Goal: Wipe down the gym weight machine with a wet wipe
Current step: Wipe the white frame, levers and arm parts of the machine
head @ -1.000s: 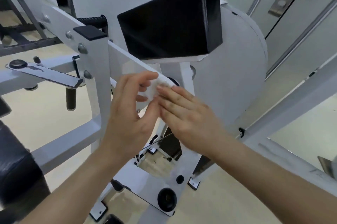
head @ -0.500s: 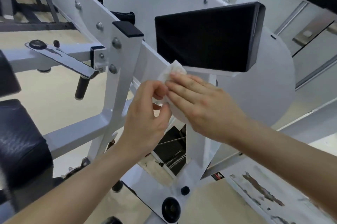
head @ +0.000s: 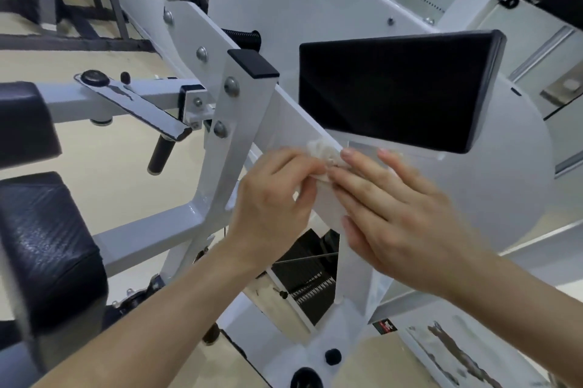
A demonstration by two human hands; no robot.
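Wipe (head: 321, 149) sits bunched on the white sloping bar (head: 293, 122) of the weight machine (head: 504, 198), just below the lower-left corner of the black pad (head: 394, 87); your left hand (head: 274, 195), below-left of the pad, pinches its near edge with curled fingers; your right hand (head: 397, 207), directly below the pad, lies flat, fingers straight, tips pressing on it and the bar. Black end cap (head: 252, 64) just left of the pad; black seat cushion (head: 44, 245) far left of the pad and lower.
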